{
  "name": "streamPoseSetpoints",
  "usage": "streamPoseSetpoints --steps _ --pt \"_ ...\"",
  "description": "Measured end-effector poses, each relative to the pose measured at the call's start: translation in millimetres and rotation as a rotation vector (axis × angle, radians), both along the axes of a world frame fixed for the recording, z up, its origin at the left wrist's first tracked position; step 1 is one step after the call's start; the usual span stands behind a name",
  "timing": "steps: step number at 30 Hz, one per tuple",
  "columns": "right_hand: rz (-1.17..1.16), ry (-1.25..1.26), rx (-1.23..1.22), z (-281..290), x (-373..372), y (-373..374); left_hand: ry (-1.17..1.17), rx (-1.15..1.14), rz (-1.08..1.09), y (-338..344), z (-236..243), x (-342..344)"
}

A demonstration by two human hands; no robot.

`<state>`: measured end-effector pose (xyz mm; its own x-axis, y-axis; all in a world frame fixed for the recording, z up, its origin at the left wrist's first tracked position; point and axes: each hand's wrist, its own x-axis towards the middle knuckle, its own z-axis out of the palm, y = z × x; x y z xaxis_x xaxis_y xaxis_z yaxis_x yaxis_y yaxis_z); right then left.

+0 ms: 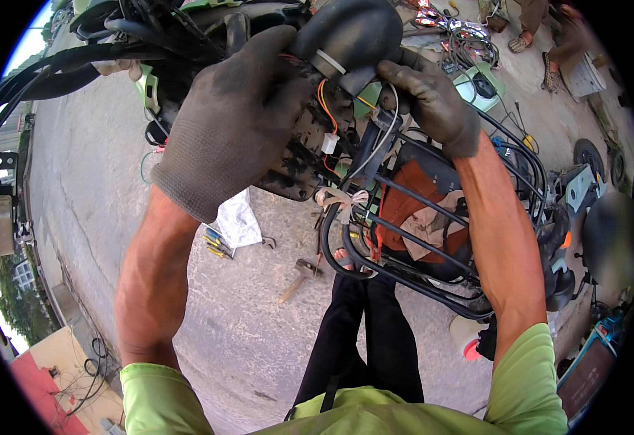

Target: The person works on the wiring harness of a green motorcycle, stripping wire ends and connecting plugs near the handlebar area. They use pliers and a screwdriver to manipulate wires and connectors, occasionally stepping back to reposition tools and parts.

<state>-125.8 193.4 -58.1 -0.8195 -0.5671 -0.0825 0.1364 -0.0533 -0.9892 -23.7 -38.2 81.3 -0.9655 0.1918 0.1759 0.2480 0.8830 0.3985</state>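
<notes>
Both my hands wear dark grey work gloves. My left hand (233, 130) is bent beside the black rounded housing (353, 36), its back toward me; its curled fingertips are partly hidden among wires and dark parts. A pale strap (330, 62) crosses the housing's lower neck. At the housing's right lower edge, my right hand (436, 105) is closed, its thumb tip at the upper end of a thin grey cable (389, 134). Orange and red wires (325, 105) run down between the hands to a white plug connector (329, 143).
A black tube rack (425, 206) with brown cloth inside lies below my right hand. On the ground are a hammer (301, 279), screwdrivers (217, 243) and a white bag (240, 221). Coiled cables (469, 47) lie at upper right, near another person's feet (536, 54). More vehicle parts stand at right.
</notes>
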Motion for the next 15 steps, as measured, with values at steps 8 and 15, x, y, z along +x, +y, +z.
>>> streamPoseSetpoints --steps 8,15 --pt "-0.012 0.039 -0.024 4.8 3.9 0.1 0.003 0.212 0.001 2.6 -4.6 -0.9" --pt "-0.030 0.477 0.136 -14.0 -5.5 -1.6 -0.038 0.218 -0.099 2.1 -8.0 -1.6"
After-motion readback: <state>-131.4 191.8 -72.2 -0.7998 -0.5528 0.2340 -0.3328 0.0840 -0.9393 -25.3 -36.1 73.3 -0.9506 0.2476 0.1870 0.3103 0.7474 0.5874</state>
